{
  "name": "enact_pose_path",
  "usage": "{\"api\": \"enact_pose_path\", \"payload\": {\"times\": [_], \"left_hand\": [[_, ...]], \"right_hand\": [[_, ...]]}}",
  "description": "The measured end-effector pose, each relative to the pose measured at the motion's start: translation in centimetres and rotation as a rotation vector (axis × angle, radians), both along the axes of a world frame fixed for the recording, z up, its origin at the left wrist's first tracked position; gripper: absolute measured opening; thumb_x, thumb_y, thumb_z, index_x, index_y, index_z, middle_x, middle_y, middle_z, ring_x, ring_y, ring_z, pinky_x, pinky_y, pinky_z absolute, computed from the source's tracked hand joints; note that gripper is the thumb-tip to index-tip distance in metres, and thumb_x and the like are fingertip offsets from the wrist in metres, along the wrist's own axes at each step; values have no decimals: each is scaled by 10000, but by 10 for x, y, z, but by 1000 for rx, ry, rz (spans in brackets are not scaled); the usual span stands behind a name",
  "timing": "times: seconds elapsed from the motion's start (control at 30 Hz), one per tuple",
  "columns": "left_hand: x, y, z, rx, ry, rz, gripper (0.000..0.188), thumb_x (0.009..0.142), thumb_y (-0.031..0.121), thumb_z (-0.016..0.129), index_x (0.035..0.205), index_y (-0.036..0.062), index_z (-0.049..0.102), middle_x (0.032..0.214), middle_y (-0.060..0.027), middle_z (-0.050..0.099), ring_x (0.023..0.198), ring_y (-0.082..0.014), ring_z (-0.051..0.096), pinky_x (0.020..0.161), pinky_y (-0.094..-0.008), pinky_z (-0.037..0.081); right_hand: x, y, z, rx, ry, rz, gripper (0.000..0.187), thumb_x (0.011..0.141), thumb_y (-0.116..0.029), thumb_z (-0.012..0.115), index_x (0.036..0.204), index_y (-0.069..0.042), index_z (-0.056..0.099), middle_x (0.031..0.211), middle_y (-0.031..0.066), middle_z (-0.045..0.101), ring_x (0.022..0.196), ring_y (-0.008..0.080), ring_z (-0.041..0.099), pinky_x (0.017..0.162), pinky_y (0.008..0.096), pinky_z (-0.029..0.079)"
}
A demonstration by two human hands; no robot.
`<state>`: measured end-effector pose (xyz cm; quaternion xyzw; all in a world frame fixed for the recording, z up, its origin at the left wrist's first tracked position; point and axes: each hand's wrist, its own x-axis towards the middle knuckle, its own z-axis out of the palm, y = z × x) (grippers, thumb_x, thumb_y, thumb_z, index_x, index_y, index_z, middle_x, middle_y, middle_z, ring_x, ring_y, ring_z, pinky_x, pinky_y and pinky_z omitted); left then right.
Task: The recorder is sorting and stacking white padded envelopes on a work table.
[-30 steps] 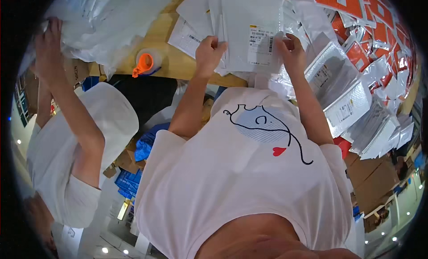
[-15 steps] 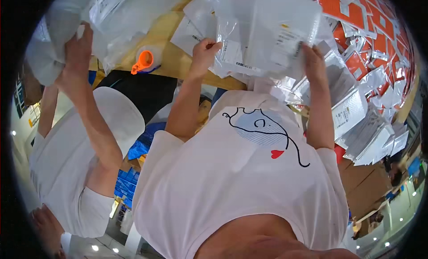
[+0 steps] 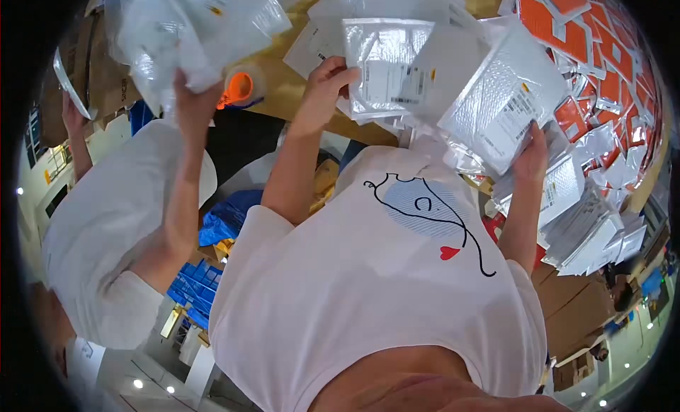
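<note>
My left hand is closed on the left edge of a small white bubble mailer with a printed label. To its right, my right hand grips the lower right edge of a bigger white bubble mailer, which is tilted and carries a label and a small yellow mark. Each hand's thumb shows in front of its mailer; most fingers are hidden behind. More flat white mailers lie beneath and beyond these two on the wooden table.
Many orange-and-white packets are heaped at the far right. A stack of white mailers sits below them. An orange tape roll stands on the table. At left, a co-worker's hand handles white mailers beside a cardboard box.
The mailers between my hands have come apart. My right hand has moved right and down with the larger one, while the small one shows in my left. The co-worker's arm has shifted right.
</note>
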<state>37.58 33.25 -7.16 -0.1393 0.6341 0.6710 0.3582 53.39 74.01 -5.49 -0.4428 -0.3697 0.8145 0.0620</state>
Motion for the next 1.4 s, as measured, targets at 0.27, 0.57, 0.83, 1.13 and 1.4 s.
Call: {"api": "enact_pose_path", "payload": {"times": [0.27,0.57,0.83,1.13,1.4], "left_hand": [[57,74,21,4,59,-43,155,805,30,629,954,-9,609,826,-66,616,670,-124,539,597,-202,449],[85,87,10,-16,65,-312,319,787,103,635,1081,-15,602,855,-70,625,756,-157,572,723,-250,479],[-2,41,-4,-796,430,-190,384,778,295,671,1006,-8,610,798,-105,615,688,-219,576,657,-298,474],[-11,40,-14,-663,299,-428,296,763,201,660,942,-24,589,841,-98,618,673,-213,572,626,-276,461],[12,70,65,310,19,79,140,782,65,612,894,-20,620,799,-70,617,664,-125,527,621,-215,430]], "right_hand": [[-18,-81,22,-351,99,-53,303,914,-116,523,1176,35,539,1192,140,593,1042,214,587,920,304,444],[-2,-51,-9,341,-41,274,396,854,-47,585,1219,53,467,1049,131,598,963,194,581,844,272,451],[-8,-10,25,408,-44,138,399,825,2,585,1212,-4,489,1033,127,630,877,187,610,792,248,467],[-9,-9,-2,212,27,193,394,808,38,566,1190,-44,514,1043,138,636,886,199,617,806,270,481],[0,-6,5,82,-29,105,355,815,13,581,1162,-38,526,1029,139,641,879,203,622,808,276,483]]}}
